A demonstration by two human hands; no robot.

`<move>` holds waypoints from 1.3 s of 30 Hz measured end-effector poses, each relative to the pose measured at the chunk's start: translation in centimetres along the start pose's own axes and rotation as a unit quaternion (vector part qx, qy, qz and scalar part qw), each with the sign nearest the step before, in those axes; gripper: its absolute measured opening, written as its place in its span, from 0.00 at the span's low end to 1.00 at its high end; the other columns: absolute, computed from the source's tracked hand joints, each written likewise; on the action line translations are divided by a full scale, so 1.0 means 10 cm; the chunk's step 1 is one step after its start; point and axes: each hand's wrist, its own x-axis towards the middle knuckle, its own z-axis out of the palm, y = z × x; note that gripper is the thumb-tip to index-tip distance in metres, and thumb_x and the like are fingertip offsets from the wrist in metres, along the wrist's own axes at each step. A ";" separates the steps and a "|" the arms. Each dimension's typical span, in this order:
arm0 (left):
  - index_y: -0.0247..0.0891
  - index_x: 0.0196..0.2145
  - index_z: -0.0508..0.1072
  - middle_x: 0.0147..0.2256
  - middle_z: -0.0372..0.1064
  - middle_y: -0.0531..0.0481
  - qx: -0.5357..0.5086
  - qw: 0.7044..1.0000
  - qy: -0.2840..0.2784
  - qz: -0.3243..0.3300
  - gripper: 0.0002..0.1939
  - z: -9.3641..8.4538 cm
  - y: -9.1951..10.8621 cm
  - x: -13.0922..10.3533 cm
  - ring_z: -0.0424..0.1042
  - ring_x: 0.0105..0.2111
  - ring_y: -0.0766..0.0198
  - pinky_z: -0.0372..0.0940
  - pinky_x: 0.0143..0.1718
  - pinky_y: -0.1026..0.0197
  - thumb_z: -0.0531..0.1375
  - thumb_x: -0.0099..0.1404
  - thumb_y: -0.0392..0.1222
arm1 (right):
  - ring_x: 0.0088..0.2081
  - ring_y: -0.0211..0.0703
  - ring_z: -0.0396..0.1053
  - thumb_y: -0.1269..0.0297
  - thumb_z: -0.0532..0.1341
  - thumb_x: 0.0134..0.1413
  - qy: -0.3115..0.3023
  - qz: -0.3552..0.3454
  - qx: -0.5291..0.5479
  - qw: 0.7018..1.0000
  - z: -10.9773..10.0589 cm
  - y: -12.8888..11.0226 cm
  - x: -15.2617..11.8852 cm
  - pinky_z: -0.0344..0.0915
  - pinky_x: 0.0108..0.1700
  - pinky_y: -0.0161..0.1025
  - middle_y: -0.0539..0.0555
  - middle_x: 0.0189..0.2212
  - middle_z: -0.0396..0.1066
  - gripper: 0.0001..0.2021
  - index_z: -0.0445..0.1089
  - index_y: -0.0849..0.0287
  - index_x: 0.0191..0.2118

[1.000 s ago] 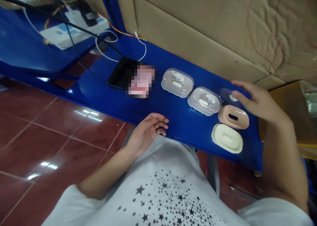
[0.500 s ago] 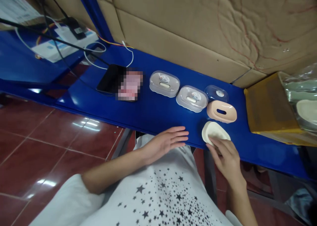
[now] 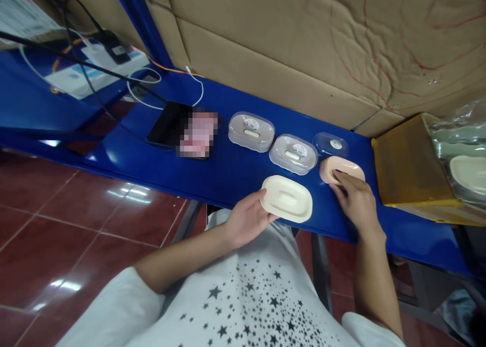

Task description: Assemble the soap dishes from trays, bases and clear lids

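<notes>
My left hand (image 3: 248, 218) grips a cream oval soap dish tray (image 3: 287, 198) by its left end, thumb on the rim and fingers underneath. Its raised middle faces up. To the right, my right hand (image 3: 356, 200) pinches a peach oval piece with a slot (image 3: 347, 165), the fingertips at the slot and near side. Behind that piece lies a clear lid (image 3: 331, 145) with a round sticker. Two soap boxes with clear lids stand to the left: the nearer one (image 3: 293, 154) and the farther one (image 3: 251, 130), each showing a white bar through its top.
A phone with a blurred screen (image 3: 197, 132) rests left on the blue shelf (image 3: 152, 169). Further left are a white power strip (image 3: 79, 81) and cables. A cardboard box (image 3: 413, 169) at right holds wrapped pale green and cream trays. Cardboard sheeting (image 3: 266, 43) lines the back.
The cream tray has passed from my right hand to my left and moved leftward. My left hand has closed on it, while my right hand has reached the peach piece.
</notes>
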 end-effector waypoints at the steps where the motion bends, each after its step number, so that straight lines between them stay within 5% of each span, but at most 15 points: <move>1: 0.35 0.59 0.77 0.56 0.80 0.41 0.006 1.000 0.002 0.005 0.17 0.00 0.01 0.00 0.75 0.63 0.51 0.68 0.65 0.50 0.58 0.77 0.40 | 0.53 0.62 0.81 0.57 0.62 0.75 0.017 0.001 0.005 1.000 -0.04 -0.03 -0.03 0.75 0.54 0.56 0.65 0.55 0.82 0.19 0.75 0.61 0.63; 6: 0.36 0.63 0.75 0.64 0.75 0.39 0.034 0.999 -0.008 0.018 0.21 -0.01 -0.04 0.03 0.68 0.69 0.42 0.69 0.65 0.41 0.58 0.79 0.49 | 0.56 0.57 0.79 0.63 0.67 0.71 0.049 -0.064 0.085 0.993 -0.27 -0.89 -0.15 0.72 0.55 0.51 0.60 0.56 0.82 0.24 0.70 0.53 0.69; 9: 0.34 0.65 0.74 0.63 0.75 0.35 0.054 0.998 -0.024 0.020 0.26 -0.04 -0.08 0.03 0.70 0.67 0.43 0.71 0.62 0.47 0.59 0.78 0.54 | 0.58 0.54 0.78 0.66 0.67 0.71 0.025 -0.125 0.128 0.984 -0.21 -1.44 -0.13 0.70 0.59 0.51 0.59 0.57 0.81 0.29 0.64 0.52 0.73; 12: 0.32 0.65 0.73 0.60 0.77 0.34 0.045 0.998 -0.021 0.032 0.30 -0.04 -0.08 0.01 0.73 0.64 0.47 0.72 0.58 0.55 0.59 0.78 0.58 | 0.60 0.55 0.76 0.66 0.67 0.71 0.035 -0.135 0.130 0.982 -0.07 -1.70 -0.06 0.68 0.62 0.52 0.60 0.58 0.80 0.29 0.64 0.53 0.74; 18: 0.33 0.64 0.73 0.55 0.80 0.36 0.058 0.995 0.011 0.083 0.28 0.02 -0.02 -0.02 0.76 0.60 0.50 0.73 0.51 0.57 0.63 0.76 0.55 | 0.63 0.56 0.74 0.68 0.64 0.73 0.015 -0.154 0.150 0.976 0.02 -1.68 0.03 0.66 0.66 0.54 0.61 0.61 0.78 0.32 0.59 0.55 0.77; 23: 0.35 0.65 0.74 0.57 0.79 0.36 0.068 0.994 0.018 0.084 0.29 0.04 0.00 -0.01 0.73 0.63 0.47 0.73 0.55 0.54 0.62 0.76 0.57 | 0.62 0.55 0.75 0.70 0.62 0.74 0.018 -0.166 0.186 0.968 -0.03 -1.61 0.05 0.68 0.64 0.55 0.57 0.61 0.79 0.39 0.47 0.46 0.81; 33: 0.35 0.64 0.74 0.61 0.76 0.35 0.060 0.995 0.014 0.073 0.29 0.02 0.00 0.02 0.68 0.68 0.44 0.69 0.64 0.48 0.62 0.76 0.58 | 0.63 0.56 0.75 0.70 0.62 0.73 0.014 -0.139 0.173 0.975 0.10 -1.63 -0.01 0.68 0.65 0.57 0.54 0.62 0.79 0.41 0.44 0.39 0.82; 39: 0.35 0.63 0.75 0.61 0.76 0.35 0.060 0.995 0.014 0.081 0.28 0.00 -0.01 0.04 0.70 0.66 0.46 0.72 0.58 0.53 0.64 0.75 0.56 | 0.63 0.55 0.75 0.70 0.63 0.73 0.029 -0.151 0.187 0.970 0.11 -1.60 0.01 0.68 0.65 0.56 0.55 0.61 0.79 0.39 0.47 0.42 0.81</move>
